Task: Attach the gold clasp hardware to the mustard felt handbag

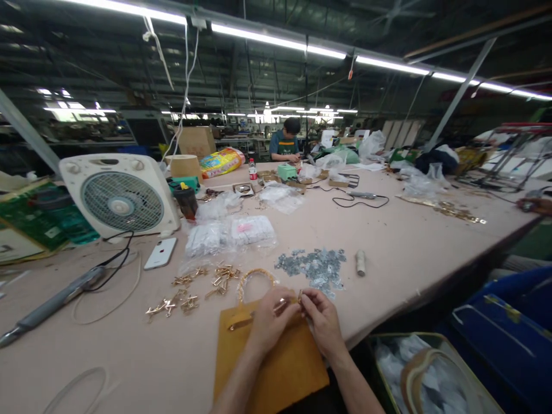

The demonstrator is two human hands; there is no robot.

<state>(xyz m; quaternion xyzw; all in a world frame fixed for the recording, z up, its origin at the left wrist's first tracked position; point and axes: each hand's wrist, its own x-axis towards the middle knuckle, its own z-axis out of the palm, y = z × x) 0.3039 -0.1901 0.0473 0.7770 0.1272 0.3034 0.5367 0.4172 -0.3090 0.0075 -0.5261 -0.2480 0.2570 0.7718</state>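
Observation:
A mustard-yellow handbag (280, 368) lies flat at the table's front edge, its round beaded-looking handle (254, 272) pointing away from me. A strap tab (240, 317) with metal trim crosses its upper left part. My left hand (269, 322) rests over the bag's top, fingers closed around a shiny gold metal fitting (280, 305). Close beside it, my right hand (321, 319) pinches something small near the bag's top right corner; its kind is hidden by the fingertips. Gold metal fittings (222, 280) lie in loose piles to the left. Flat grey metal plates (317, 267) are heaped beyond my hands.
A corded hand tool (56, 305), a white phone (160, 253) and a box fan (121, 195) stand or lie leftward. Plastic bags (230, 233) sit behind the fittings. A small roll (360, 263) stands right. A bin (426, 374) is below the edge. A co-worker (284, 141) sits across.

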